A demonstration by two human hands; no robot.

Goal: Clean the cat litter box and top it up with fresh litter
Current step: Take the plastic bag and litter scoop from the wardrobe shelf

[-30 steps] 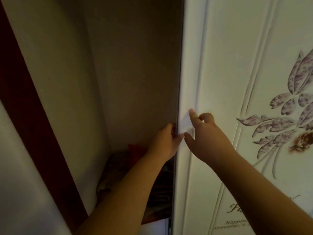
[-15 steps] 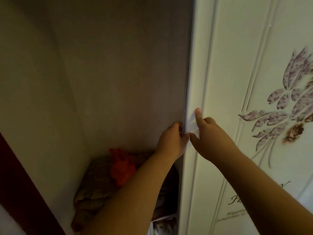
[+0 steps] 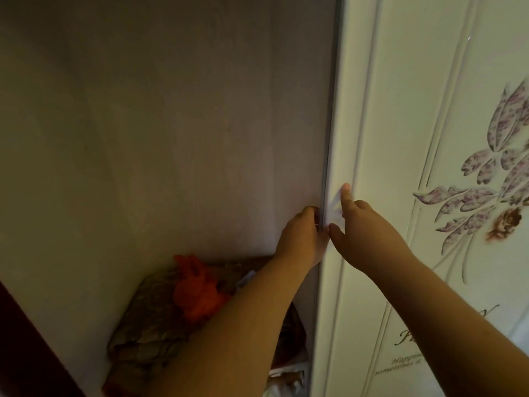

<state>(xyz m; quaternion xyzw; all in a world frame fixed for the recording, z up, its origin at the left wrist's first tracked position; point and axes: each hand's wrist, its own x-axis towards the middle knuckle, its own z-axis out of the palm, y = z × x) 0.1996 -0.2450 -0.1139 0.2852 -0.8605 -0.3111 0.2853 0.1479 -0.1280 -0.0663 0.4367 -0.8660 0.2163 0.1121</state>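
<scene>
No litter box or litter shows in this view. My left hand (image 3: pixel 303 239) grips the left edge of a white sliding wardrobe door (image 3: pixel 372 138), its fingers curled behind the edge. Just to the right, my right hand (image 3: pixel 363 227) rests on the door's face. The index finger points straight up and the thumb spreads toward the edge. A pale thin patch (image 3: pixel 333 209) lies between index finger and thumb; I cannot tell what it is.
The door carries purple leaf decoration (image 3: pixel 486 181) and some script lower down. Left of it the wardrobe stands open, with a bare back wall (image 3: pixel 171 138). At the bottom lies a patterned fabric bundle (image 3: pixel 143 333) with an orange bag (image 3: pixel 197 290) on it.
The door edge and both hands sit a little further right in the view. More of the wardrobe interior and the orange bag shows. Both hands stay at the door edge.
</scene>
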